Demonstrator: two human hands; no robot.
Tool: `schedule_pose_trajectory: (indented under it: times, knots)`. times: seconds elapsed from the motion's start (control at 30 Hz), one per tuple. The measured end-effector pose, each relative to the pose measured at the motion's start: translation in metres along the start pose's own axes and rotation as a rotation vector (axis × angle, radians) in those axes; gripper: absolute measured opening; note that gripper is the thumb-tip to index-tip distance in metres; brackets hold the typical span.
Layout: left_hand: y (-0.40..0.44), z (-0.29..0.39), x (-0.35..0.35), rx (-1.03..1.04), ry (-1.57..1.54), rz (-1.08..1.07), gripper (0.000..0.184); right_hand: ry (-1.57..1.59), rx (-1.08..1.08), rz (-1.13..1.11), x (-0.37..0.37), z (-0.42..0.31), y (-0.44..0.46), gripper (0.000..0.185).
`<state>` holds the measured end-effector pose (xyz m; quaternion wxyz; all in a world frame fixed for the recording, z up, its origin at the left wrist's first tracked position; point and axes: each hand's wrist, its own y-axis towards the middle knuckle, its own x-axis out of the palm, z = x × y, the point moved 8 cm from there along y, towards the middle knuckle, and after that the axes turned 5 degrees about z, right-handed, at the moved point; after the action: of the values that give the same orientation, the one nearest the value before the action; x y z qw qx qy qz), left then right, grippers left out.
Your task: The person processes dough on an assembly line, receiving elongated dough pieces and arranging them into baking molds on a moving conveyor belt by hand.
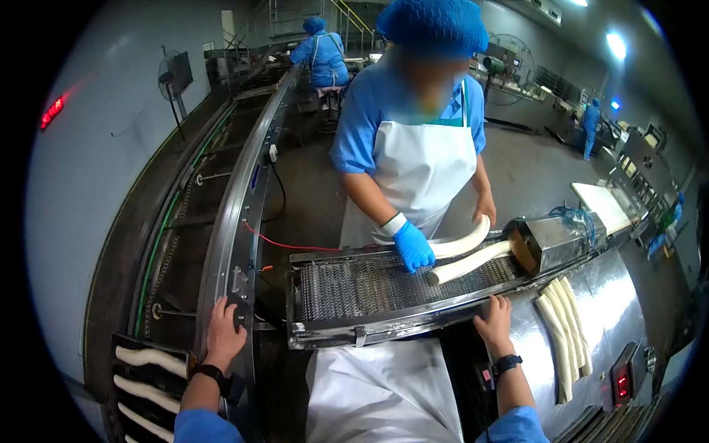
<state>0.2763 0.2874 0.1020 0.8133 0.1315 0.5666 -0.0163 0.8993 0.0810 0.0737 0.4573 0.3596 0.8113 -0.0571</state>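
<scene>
My left hand [224, 330] rests on the metal rail of the long conveyor, fingers apart, holding nothing. My right hand [495, 321] touches the near edge of the short mesh conveyor [347, 292], its fingers spread and empty. A white dough roll [473, 263] lies on the mesh, its far end at the metal machine outlet. Across the belt, a co-worker holds a second dough roll [461, 242] by its right end, with a blue-gloved hand at its left end. Several dough rolls [563, 332] lie side by side on the steel table to the right of my right hand.
The long conveyor [240, 184] runs away on the left, with several dough rolls [151, 358] in a dark tray at its near end. A metal machine [565, 240] stands at the mesh belt's right end. A display box [624, 380] sits lower right. More co-workers are farther back.
</scene>
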Motion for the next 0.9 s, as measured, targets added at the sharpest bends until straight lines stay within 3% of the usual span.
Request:
schedule_pose_trajectory:
  times: [0.03, 0.07, 0.2, 0.53, 0.7, 0.9]
  knots:
    - [0.004, 0.001, 0.001, 0.004, -0.001, -0.01, 0.051, -0.308, -0.121, -0.005, -0.004, -0.003, -0.003, 0.077]
    - [0.003, -0.001, -0.001, -0.021, -0.01, -0.016, 0.05, -0.376, 0.041, -0.13, 0.0, 0.017, -0.007, 0.097]
    - [0.01, -0.004, 0.001, 0.0, 0.023, -0.004, 0.05, -0.628, 0.081, -0.157, -0.019, 0.012, -0.025, 0.107]
    - [0.008, -0.006, 0.005, 0.02, 0.08, 0.012, 0.051, -0.626, -0.032, -0.188, -0.006, 0.012, -0.007, 0.111]
    - [0.009, -0.004, 0.005, 0.004, 0.071, 0.01, 0.052, -0.679, -0.117, -0.323, 0.004, 0.012, 0.005, 0.111]
    - [0.009, -0.004, 0.004, 0.013, 0.086, 0.006, 0.052, -0.704, -0.125, -0.294, 0.008, 0.012, 0.006, 0.111]
